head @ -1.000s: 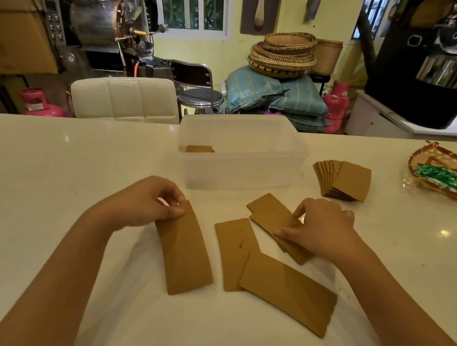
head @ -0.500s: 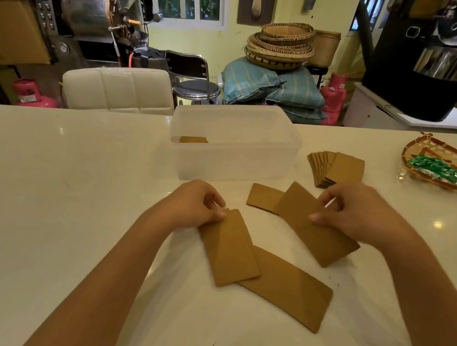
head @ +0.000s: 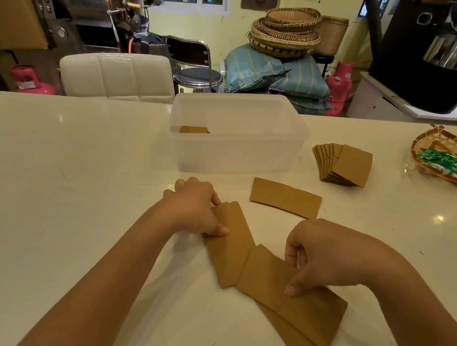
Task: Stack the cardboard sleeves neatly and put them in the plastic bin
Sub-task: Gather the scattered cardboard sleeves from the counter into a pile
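Observation:
Flat brown cardboard sleeves lie on the white table. My left hand (head: 197, 212) grips the far end of a small stack of sleeves (head: 233, 249) near the table's middle. My right hand (head: 318, 254) pinches the top sleeve (head: 291, 303) of an overlapping pair just to the right; the lower sleeve (head: 291, 339) sticks out beneath it. One more sleeve (head: 285, 198) lies alone beyond my hands. A fanned pile of sleeves (head: 343, 164) sits right of the clear plastic bin (head: 235, 156), which holds a sleeve (head: 194, 130) at its left end.
A woven tray (head: 429, 141) with green packets sits at the table's right edge. A white padded chair (head: 115, 75) stands behind the table. Beyond it are a stool, sacks, stacked baskets and machines.
My right hand carried its sleeve down and laid it over the near sleeve. My left hand's sleeves slid right to meet them. One sleeve stays alone near the bin.

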